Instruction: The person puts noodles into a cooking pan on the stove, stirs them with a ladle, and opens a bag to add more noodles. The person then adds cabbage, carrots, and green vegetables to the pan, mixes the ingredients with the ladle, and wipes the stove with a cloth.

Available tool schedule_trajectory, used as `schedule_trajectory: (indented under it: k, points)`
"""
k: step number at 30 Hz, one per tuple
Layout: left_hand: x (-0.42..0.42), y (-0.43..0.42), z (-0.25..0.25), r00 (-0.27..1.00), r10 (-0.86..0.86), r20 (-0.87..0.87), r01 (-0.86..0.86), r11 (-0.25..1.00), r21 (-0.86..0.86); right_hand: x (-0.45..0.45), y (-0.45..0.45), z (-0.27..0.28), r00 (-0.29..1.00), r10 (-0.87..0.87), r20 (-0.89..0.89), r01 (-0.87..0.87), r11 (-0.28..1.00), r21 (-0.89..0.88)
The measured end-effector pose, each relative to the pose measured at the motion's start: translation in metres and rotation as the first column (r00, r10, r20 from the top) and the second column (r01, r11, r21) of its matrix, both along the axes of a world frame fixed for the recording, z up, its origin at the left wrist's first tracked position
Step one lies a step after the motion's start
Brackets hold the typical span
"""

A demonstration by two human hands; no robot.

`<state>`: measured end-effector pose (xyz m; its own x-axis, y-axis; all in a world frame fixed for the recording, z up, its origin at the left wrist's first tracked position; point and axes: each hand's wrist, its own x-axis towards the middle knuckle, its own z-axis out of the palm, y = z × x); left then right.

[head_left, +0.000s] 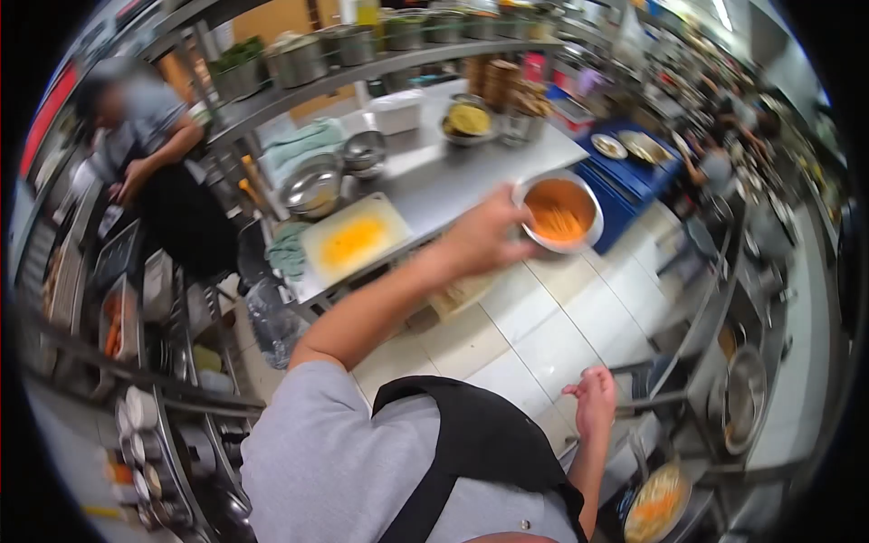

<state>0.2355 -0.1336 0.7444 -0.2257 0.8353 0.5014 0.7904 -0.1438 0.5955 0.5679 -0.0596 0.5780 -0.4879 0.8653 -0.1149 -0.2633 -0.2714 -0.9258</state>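
Note:
My left hand [493, 233] is stretched out forward, its fingers closed on the rim of a round metal bowl [593, 237]. Orange shreds that look like grated carrot [559, 223] lie inside the tilted bowl, which is in the air above the tiled floor. My right hand [595, 400] is low on the right, loosely bent, with one digit standing apart and nothing visible in it. Near it is a pan [685, 509] of pale food topped with orange shreds. Left of my outstretched arm, a white cutting board [395, 217] carries chopped orange bits [356, 241].
The board rests on a steel counter [434, 195] with metal bowls [312, 184], a white container [396, 113] and a green cloth [303, 145]. Above runs a shelf [362, 75] of metal pots. A co-worker [149, 154] stands left. Blue cabinet [625, 195] and stove area are right.

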Motion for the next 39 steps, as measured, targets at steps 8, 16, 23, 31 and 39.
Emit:
schedule_trajectory:
  k: [8,16,23,31,39]
  points:
    - [-0.289,-0.156,0.145,0.197,0.904,-0.380,-0.704,0.400,0.587,-0.150,-0.020,-0.063,0.830,0.415,0.373,-0.410,0.907,-0.099]
    - [-0.452,-0.201,0.134,0.011,0.882,-0.471,-0.974,0.117,0.196,-0.211,-0.031,-0.082,0.693,0.423,0.583,-0.449,0.887,-0.109]
    - [-0.400,-0.143,0.172,-0.058,0.854,-0.518,-0.953,0.107,0.283,-0.204,-0.025,-0.099,0.674,0.288,0.680,-0.371,0.928,-0.026]
    - [-0.563,0.081,0.192,0.545,0.391,-0.742,-0.813,0.464,-0.352,-0.174,-0.048,-0.076,0.597,0.145,0.789,-0.214,0.977,-0.018]
    - [-0.544,0.078,0.190,0.519,0.564,-0.642,-0.853,0.290,-0.435,-0.125,-0.072,-0.119,0.592,0.002,0.806,-0.098,0.993,0.070]
